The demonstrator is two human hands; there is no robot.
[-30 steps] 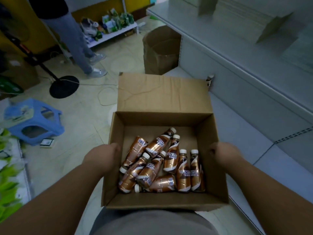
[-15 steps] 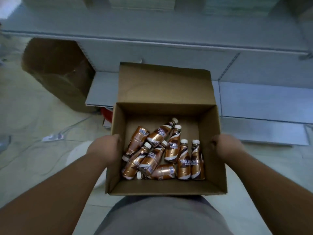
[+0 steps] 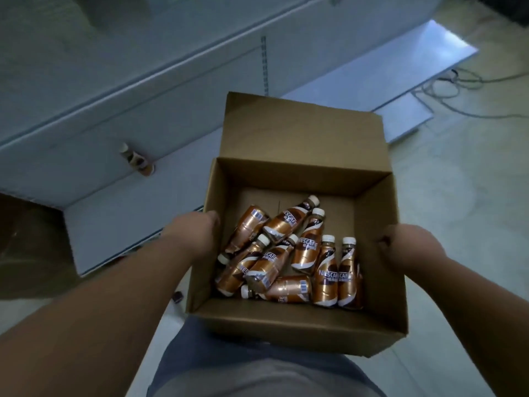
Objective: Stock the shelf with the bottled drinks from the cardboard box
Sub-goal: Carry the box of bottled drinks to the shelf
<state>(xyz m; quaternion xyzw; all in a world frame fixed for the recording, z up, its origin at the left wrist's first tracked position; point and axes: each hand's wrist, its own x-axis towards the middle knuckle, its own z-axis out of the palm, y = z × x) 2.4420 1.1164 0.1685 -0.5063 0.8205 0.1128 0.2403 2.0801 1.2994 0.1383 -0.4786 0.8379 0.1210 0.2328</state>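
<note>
Box (image 3: 300, 133): open, held up, far flap raised.
Contents: bottles (image 3: 289, 253), brown-labelled, white-capped, jumbled flat.
Left hand (image 3: 191, 233): clamped on left wall.
Right hand (image 3: 409, 245): clamped on right wall.

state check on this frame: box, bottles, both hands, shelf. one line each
cardboard box: open, far flap up, held off the floor by both sides
bottles: all lying loose in the box, caps on
left hand: gripping the box's left wall
right hand: gripping the box's right wall
shelf: bottom board bare where visible
bottle on shelf: tipped over by the back panel
</note>
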